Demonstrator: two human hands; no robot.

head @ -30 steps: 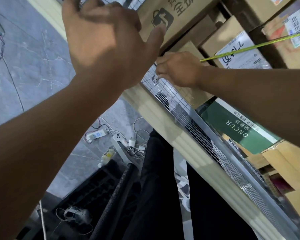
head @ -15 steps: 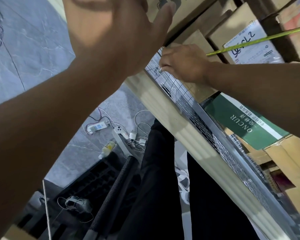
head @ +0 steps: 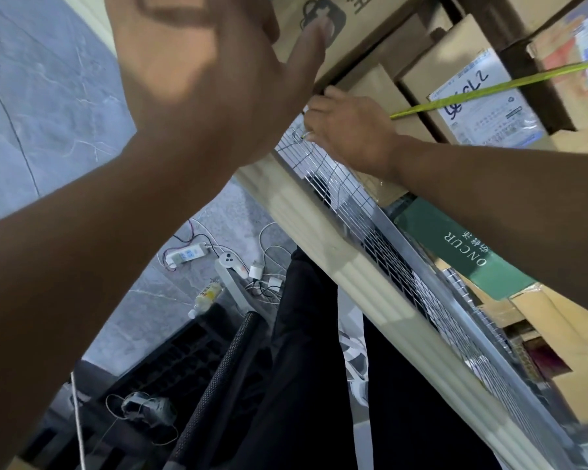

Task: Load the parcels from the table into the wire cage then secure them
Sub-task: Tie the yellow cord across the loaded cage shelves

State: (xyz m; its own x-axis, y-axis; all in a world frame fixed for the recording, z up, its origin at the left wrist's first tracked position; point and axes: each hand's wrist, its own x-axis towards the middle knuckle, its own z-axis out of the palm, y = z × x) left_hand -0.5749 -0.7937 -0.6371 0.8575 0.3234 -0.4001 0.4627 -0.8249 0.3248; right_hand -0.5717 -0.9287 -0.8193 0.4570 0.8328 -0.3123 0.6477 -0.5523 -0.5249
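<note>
Cardboard carton (head: 364, 22) braced with spread left hand (head: 201, 79), wrist masking cage (head: 398, 245) corner. At mesh, strap (head: 496, 84) pinched by right hand (head: 350, 134). Below: cables (head: 269, 245), bottle (head: 208, 295) on floor.

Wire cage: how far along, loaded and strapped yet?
Looks loaded: cartons and a green box sit inside the wire cage. In hand: the right hand holds the end of the yellow strap at the mesh; the left hand rests on the big carton. Left: fastening that strap; nothing shows it secured.
</note>
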